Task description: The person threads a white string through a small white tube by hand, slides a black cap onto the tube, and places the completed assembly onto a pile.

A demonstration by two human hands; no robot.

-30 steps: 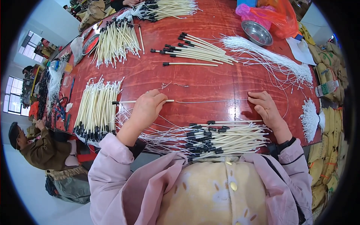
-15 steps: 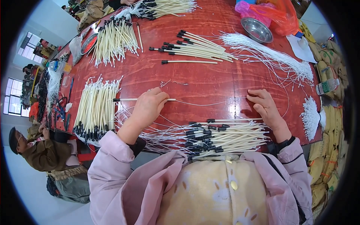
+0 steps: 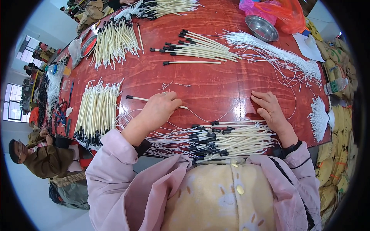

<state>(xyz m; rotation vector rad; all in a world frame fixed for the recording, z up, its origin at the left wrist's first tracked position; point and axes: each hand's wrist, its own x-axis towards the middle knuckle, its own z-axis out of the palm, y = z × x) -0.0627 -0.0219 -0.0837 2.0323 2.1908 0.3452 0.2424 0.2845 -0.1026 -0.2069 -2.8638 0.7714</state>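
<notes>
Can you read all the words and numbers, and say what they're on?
None can be read.
Label on the clear plastic bottle: too small to read.
Green marks on the tan woven sacks: too blurred to read.
Cream rod with a black end, in the left hand: no writing shows.

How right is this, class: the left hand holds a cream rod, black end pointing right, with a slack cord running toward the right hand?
No: the head view shows the black end pointing left. The left hand does hold the cream rod, and a slack cord runs toward the right hand.
</notes>
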